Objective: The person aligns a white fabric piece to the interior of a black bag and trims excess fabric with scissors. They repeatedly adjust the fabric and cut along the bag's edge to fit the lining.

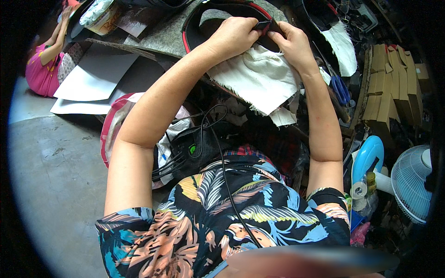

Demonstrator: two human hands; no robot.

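A long black strip with red edging (pixel 186 32) curves in a loop over the work surface. My left hand (pixel 233 36) pinches it at the far middle, thumb and fingers closed on its edge. Close by on the right, my right hand (pixel 295 45) grips the same strip between thumb and fingers. The small section between the two hands is partly hidden by the fingertips. Below them, a white cloth with frayed edges (pixel 259 78) hangs over the near edge of the work surface.
Blue-handled scissors (pixel 340 90) lie right of my right forearm. Folded cardboard boxes (pixel 387 88) and a fan (pixel 412 183) stand at the right. White sheets (pixel 95 76) and a tub (pixel 103 19) are at the left, near another person in pink (pixel 41 72). Black cables (pixel 204 123) run across my lap.
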